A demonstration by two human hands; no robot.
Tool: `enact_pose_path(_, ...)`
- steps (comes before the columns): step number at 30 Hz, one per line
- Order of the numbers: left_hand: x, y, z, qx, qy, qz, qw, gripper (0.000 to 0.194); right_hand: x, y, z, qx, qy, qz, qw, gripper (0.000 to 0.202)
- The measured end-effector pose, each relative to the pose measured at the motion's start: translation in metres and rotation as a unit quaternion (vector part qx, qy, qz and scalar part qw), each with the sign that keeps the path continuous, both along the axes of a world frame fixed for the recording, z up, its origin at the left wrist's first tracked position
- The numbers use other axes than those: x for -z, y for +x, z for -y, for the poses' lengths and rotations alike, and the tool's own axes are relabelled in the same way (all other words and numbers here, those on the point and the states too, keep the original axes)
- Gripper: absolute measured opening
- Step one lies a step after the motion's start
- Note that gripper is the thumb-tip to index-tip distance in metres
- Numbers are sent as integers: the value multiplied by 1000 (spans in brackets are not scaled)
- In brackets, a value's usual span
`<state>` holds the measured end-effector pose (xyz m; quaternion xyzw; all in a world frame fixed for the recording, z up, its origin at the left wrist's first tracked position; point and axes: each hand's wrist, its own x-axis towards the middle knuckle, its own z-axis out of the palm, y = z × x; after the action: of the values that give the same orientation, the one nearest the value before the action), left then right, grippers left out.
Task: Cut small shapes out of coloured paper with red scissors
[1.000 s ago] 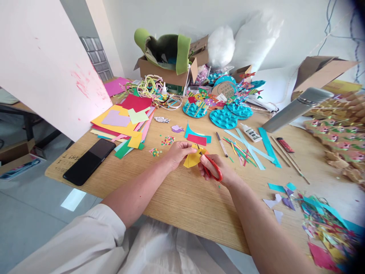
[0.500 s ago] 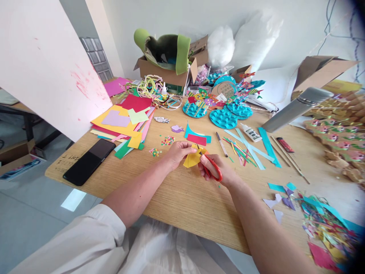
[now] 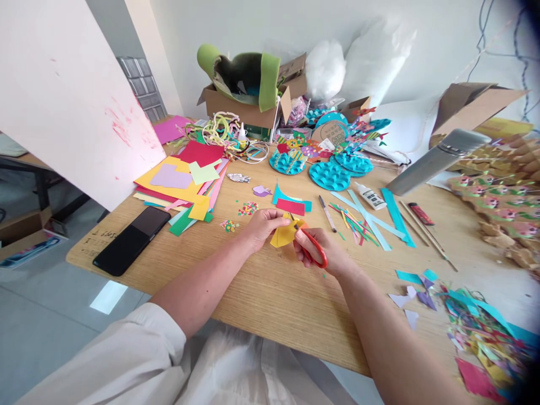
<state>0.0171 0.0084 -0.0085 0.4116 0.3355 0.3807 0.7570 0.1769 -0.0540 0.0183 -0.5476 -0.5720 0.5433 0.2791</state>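
Observation:
Between finger and thumb, my left hand (image 3: 266,225) pinches a yellow piece of paper (image 3: 282,237) above the wooden table (image 3: 253,287). My right hand (image 3: 316,250) is closed round the red handles of a pair of scissors (image 3: 324,259), whose blades lie against the paper's upper right part. Just beyond the hands lie a crimson paper strip (image 3: 291,207) and a teal paper piece (image 3: 306,205). Small piles of coloured paper bits (image 3: 248,208) are to the left, near a purple paper shape (image 3: 262,191).
A black phone (image 3: 131,239) and stacked coloured paper (image 3: 164,177) lie left. Right are a pen (image 3: 327,214), paper strips (image 3: 396,216), a glue bottle (image 3: 371,197), a grey flask (image 3: 436,160) and paper scraps (image 3: 485,332). Teal egg-tray crafts (image 3: 329,176) and a box (image 3: 240,112) stand behind.
The view has shifted very slightly. Both hands hold nearly the same pose, with the scissors still at the yellow paper.

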Motion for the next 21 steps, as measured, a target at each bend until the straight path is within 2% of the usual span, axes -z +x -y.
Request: enact_pose_path(21, 4, 2, 1, -29, 55, -22, 998, 25, -6, -5, 0, 2, 9, 13, 1000, 60)
